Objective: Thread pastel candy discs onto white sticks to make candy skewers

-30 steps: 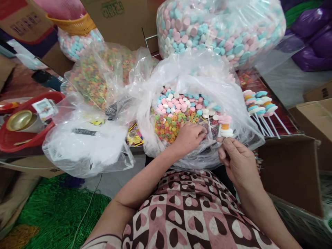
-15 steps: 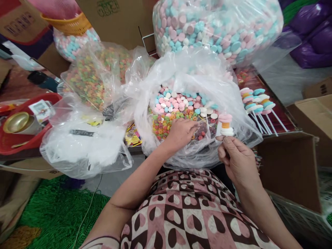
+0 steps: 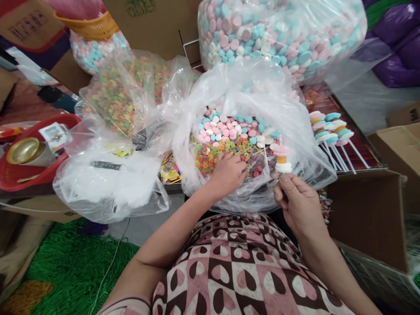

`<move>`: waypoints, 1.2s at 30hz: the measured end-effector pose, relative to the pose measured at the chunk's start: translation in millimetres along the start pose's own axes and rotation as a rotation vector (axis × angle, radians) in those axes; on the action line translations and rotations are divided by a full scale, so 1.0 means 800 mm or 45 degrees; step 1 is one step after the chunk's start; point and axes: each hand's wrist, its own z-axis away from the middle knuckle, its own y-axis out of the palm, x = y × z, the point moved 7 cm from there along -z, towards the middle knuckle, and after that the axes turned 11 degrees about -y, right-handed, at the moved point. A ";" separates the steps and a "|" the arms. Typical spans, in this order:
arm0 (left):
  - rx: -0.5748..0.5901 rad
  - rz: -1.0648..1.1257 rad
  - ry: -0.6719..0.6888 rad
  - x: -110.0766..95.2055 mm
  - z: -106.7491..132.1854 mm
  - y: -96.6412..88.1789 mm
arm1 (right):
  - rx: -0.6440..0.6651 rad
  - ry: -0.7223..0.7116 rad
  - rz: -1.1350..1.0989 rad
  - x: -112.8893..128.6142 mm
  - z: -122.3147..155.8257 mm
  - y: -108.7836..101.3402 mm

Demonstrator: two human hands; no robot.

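My right hand (image 3: pixel 298 197) pinches the low end of a marshmallow skewer (image 3: pixel 282 160) and holds it upright, pink pieces on top, orange in the middle, white below. My left hand (image 3: pixel 229 173) lies among small coloured gummy rings (image 3: pixel 205 158). Its fingers are bent downward and closed; the tips are hidden, so what they hold I cannot make out. Behind the rings lie pink, blue and white marshmallows (image 3: pixel 223 129). Rings and marshmallows share one wide clear plastic bag (image 3: pixel 183 144) with its rim folded open in front of me.
Finished marshmallow skewers (image 3: pixel 331 129) lie at the right table edge, sticks toward me. Large bags of marshmallows (image 3: pixel 278 35) and gummy rings (image 3: pixel 121 96) stand behind. At left are a white plastic bag (image 3: pixel 108 179) and a red basin (image 3: pixel 9 175). An open carton (image 3: pixel 364 214) stands at right.
My left hand has shifted slightly toward me and its fingers have curled further down into the gummy rings. My right hand still holds the skewer nearly in place. The view has shifted a little.
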 end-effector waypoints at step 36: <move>-0.225 -0.156 0.097 -0.034 0.004 0.009 | 0.040 0.064 0.048 -0.009 0.004 0.004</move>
